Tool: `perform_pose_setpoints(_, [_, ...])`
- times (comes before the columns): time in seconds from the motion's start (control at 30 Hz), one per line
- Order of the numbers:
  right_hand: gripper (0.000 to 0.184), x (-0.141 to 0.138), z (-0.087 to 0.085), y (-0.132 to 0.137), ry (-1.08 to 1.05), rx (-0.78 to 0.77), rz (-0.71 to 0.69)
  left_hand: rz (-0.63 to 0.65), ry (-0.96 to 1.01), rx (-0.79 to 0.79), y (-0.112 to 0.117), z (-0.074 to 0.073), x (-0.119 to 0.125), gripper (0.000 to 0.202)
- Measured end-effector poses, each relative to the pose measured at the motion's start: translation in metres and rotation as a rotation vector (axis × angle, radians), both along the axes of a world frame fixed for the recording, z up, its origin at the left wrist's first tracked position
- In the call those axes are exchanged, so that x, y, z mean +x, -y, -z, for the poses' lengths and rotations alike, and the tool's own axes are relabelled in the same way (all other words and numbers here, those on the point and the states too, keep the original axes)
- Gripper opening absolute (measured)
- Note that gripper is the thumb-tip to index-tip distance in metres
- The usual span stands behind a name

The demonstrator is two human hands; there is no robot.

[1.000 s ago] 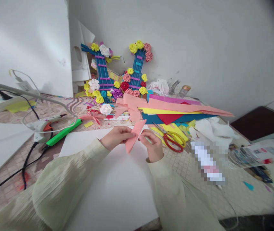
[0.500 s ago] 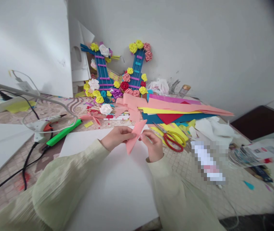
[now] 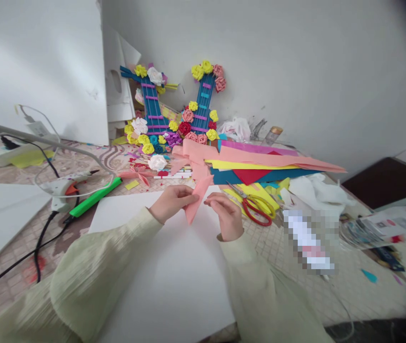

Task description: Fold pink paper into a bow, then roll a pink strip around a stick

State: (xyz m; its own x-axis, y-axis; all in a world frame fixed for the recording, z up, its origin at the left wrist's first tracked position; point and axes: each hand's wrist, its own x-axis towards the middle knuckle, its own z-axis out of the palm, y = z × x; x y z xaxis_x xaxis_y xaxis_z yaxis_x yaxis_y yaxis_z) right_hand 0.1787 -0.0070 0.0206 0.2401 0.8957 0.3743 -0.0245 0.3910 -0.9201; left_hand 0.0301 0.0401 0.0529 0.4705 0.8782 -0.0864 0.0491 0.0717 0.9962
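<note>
My left hand (image 3: 174,202) pinches a folded piece of salmon-pink paper (image 3: 196,202) between thumb and fingers. The paper is long and narrow with pointed ends, and is tilted over a white board (image 3: 167,281). Just to its right is my right hand (image 3: 227,215), its fingers half curled, a small gap between the fingertips and the paper. Nothing shows in that hand. Beyond the hands lie salmon-pink paper strips (image 3: 199,157). Scissors (image 3: 256,205) with red and yellow handles rest right of my right hand.
A hot glue gun (image 3: 63,190) with a black cord and a green stick (image 3: 95,197) lie at the left. Two blue guitar-like crafts (image 3: 156,112) with paper flowers lean at the back. White tissue (image 3: 319,193) and a clear plastic bottle (image 3: 374,228) are at the right.
My right hand's fingertips have come off the edge of the pink paper. The paper has shifted slightly left and turned a little in my left hand.
</note>
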Motion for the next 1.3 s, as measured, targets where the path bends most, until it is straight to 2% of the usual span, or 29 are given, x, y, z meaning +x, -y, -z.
perform_pose_setpoints(0.23, [0.012, 0.003, -0.001, 0.003, 0.022, -0.057, -0.042, -0.003, 0.012, 0.005, -0.001, 0.002, -0.001, 0.025])
perform_pose_setpoints(0.37, [0.012, 0.004, -0.004, 0.005, 0.059, -0.051, -0.038, 0.008, 0.044, -0.049, -0.001, 0.0, 0.0, 0.023])
perform_pose_setpoints(0.6, [0.011, 0.005, -0.006, 0.004, 0.073, -0.015, -0.076, 0.181, 0.138, -0.265, 0.001, -0.005, -0.004, 0.02])
perform_pose_setpoints(0.73, [0.013, 0.005, -0.008, 0.005, 0.12, -0.009, -0.085, 0.249, 0.172, -0.334, 0.002, -0.006, -0.004, 0.019])
perform_pose_setpoints(1.03, [0.012, 0.005, -0.014, 0.009, 0.21, -0.03, -0.084, 0.234, 0.183, -0.328, 0.002, -0.007, -0.004, 0.018])
perform_pose_setpoints(1.3, [0.012, 0.004, -0.014, 0.008, 0.258, -0.022, -0.028, 0.23, 0.186, -0.315, 0.003, -0.009, -0.004, 0.019])
